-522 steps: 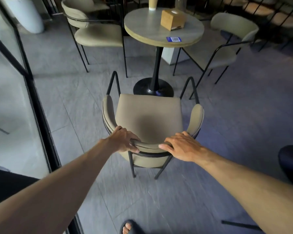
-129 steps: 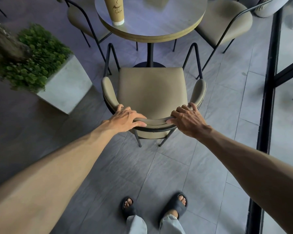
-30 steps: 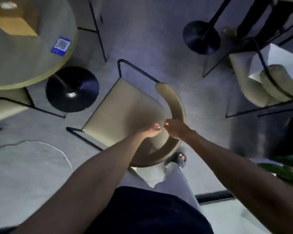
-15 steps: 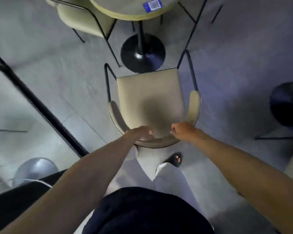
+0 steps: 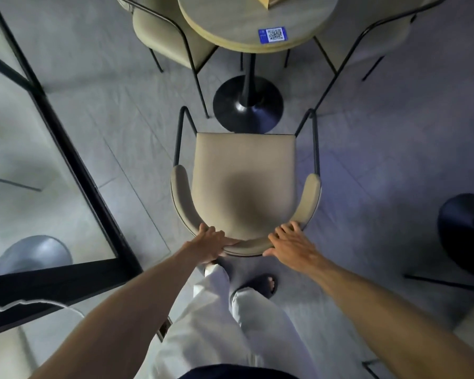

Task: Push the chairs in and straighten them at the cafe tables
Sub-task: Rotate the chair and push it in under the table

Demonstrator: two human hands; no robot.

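Observation:
A beige padded chair [image 5: 244, 170] with a black metal frame stands squarely facing the round cafe table [image 5: 230, 20], its seat front just short of the table's black pedestal base [image 5: 248, 103]. My left hand [image 5: 210, 242] grips the left part of the curved backrest. My right hand [image 5: 290, 242] rests over the right part of the same backrest, fingers spread on its top. My legs in light trousers and dark sandals stand right behind the chair.
Two more beige chairs, one at the left [image 5: 164, 31] and one at the right [image 5: 378, 31], flank the table. A black-framed glass partition [image 5: 74, 165] runs along the left. A dark round base [image 5: 465, 231] of another table sits at the right. A blue QR sticker [image 5: 272, 35] marks the tabletop.
The chair has swung from a diagonal angle to face the table squarely and sits closer to the pedestal. My hands have spread apart along the backrest.

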